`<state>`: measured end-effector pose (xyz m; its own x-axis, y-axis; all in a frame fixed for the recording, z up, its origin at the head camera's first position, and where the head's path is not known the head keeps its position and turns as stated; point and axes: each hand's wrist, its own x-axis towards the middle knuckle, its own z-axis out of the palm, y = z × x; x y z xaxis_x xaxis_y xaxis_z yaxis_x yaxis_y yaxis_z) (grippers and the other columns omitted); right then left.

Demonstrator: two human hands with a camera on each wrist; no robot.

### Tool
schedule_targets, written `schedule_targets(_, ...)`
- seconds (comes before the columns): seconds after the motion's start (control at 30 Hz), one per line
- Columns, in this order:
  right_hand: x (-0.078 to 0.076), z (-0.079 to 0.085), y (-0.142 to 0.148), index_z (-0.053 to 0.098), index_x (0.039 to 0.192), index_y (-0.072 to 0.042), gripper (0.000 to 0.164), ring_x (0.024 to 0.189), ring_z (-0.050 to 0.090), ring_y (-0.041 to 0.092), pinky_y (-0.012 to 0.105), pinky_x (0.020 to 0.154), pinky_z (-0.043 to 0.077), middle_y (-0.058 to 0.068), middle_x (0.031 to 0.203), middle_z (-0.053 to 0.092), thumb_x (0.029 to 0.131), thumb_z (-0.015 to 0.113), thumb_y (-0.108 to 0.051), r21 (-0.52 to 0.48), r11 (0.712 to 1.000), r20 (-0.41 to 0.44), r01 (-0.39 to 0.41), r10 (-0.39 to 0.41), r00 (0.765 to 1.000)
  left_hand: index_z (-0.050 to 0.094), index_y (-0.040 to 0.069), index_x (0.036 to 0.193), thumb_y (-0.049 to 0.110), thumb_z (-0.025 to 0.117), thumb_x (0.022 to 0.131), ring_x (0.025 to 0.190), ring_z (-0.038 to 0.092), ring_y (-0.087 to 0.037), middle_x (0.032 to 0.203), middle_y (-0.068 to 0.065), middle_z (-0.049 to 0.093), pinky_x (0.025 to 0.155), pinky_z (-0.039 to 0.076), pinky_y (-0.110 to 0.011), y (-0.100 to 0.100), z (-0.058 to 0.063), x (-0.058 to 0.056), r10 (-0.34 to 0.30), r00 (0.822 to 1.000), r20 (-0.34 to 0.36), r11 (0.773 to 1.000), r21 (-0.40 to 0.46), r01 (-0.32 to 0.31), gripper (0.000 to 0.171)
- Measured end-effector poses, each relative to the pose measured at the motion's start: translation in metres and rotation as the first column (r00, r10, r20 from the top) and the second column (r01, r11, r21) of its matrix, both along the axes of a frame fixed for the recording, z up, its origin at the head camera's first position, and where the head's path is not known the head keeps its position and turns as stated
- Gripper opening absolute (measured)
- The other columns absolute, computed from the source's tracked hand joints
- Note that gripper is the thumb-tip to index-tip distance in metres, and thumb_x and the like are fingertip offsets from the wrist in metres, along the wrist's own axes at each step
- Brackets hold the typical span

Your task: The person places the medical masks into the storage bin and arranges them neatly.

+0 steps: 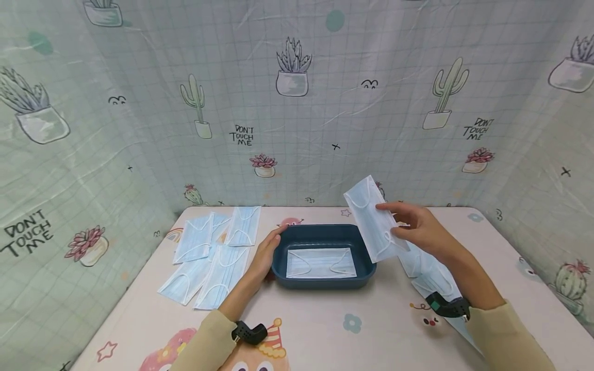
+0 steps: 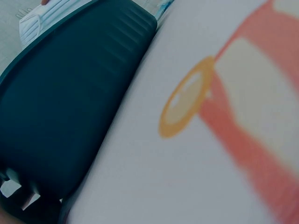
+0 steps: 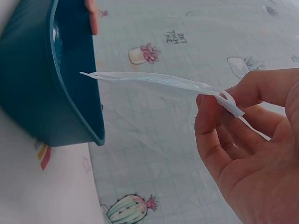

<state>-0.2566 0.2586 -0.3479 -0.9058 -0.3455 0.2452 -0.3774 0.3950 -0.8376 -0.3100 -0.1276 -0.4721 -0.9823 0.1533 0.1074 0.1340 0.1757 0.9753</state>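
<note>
Your right hand (image 1: pixel 419 224) pinched a face mask (image 1: pixel 373 221) between thumb and fingers, near one edge. The held mask was pale blue with white borders and thin white ear loops; it stood tilted just to the left of that hand, beside the right end of a dark teal tray (image 1: pixel 322 283). Your left hand (image 1: pixel 264 257) rested against the tray's other end; you could not tell how far its fingers curled. Between your hands, another mask (image 1: pixel 320 263) lay flat inside the tray.

The pale bench (image 1: pixel 315 335) carried cartoon prints. Left of your left hand, several loose masks (image 1: pixel 192 239) overlapped; more masks (image 1: pixel 429 270) lay under your right forearm. Beyond both hands hung a gridded cloth (image 1: pixel 348 123) printed with potted cacti and "DON'T TOUCH ME".

The right wrist view showed the held mask nearly edge-on, thin and slightly bowed, a loop bending by your fingertips (image 3: pixel 205 105). The left wrist view alone showed ribs on the tray's outer wall and gaps near your left hand.
</note>
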Motion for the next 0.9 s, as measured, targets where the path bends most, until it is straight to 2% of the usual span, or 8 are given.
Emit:
schedule_targets(0.13,0.0,-0.004,-0.007,0.054,0.146,-0.003,0.053,0.113,0.06,0.03,0.026,0.085,0.061,0.021,0.148,0.051,0.094,0.062,0.002,0.011,1.0,-0.007,-0.022,0.022,1.0,0.05,0.018,0.154,0.027,0.037,0.112,0.159,0.026,-0.031,0.164,-0.006,0.044,0.13,0.014,-0.056,0.0,0.0,0.001,0.0,1.0,-0.003,1.0,-0.004,0.0,0.044)
schedule_targets(0.27,-0.001,-0.008,-0.016,0.054,0.147,-0.005,0.054,0.119,0.059,0.04,0.034,0.09,0.061,0.022,0.152,0.048,0.094,0.063,0.002,0.033,0.998,-0.002,-0.047,0.047,0.999,0.05,0.018,0.154,0.027,0.036,0.112,0.159,0.027,-0.031,0.163,-0.006,0.045,0.13,0.015,-0.057,0.001,-0.001,0.002,0.004,1.0,0.006,1.0,-0.012,-0.004,0.044)
schedule_targets(0.4,-0.001,-0.009,-0.026,0.057,0.146,-0.008,0.054,0.121,0.061,0.042,0.042,0.092,0.062,0.021,0.155,0.048,0.093,0.064,0.002,0.067,0.996,0.007,-0.058,0.057,0.998,0.051,0.023,0.153,0.029,0.035,0.113,0.159,0.026,-0.03,0.163,-0.002,0.045,0.131,0.013,-0.056,0.001,-0.002,0.001,0.002,1.0,0.02,1.0,-0.018,-0.001,0.044)
schedule_targets(0.57,-0.002,-0.005,-0.039,0.058,0.145,-0.009,0.054,0.12,0.063,0.04,0.049,0.093,0.061,0.021,0.155,0.047,0.092,0.065,0.001,0.089,0.992,0.008,-0.093,0.092,0.996,0.051,0.019,0.153,0.027,0.035,0.112,0.158,0.027,-0.033,0.163,-0.006,0.045,0.13,0.014,-0.059,0.002,-0.001,0.0,0.003,1.0,0.0,1.0,-0.018,-0.003,0.044)
schedule_targets(0.8,-0.009,-0.001,-0.053,0.06,0.143,-0.009,0.053,0.112,0.063,0.034,0.041,0.09,0.061,0.022,0.153,0.049,0.092,0.063,0.002,0.105,0.98,0.038,-0.166,0.163,0.986,0.051,0.023,0.153,0.028,0.035,0.112,0.159,0.027,-0.03,0.164,-0.003,0.044,0.13,0.014,-0.057,-0.001,0.0,0.001,0.003,1.0,0.013,1.0,-0.009,-0.003,0.044)
schedule_targets(0.9,-0.014,0.0,-0.057,0.06,0.143,-0.008,0.052,0.109,0.063,0.033,0.039,0.089,0.061,0.023,0.151,0.05,0.092,0.064,0.002,0.122,0.973,0.048,-0.196,0.192,0.98,0.05,0.022,0.154,0.027,0.035,0.112,0.159,0.027,-0.031,0.164,-0.004,0.044,0.13,0.014,-0.057,-0.002,0.0,0.001,-0.001,1.0,0.001,1.0,-0.013,0.001,0.044)
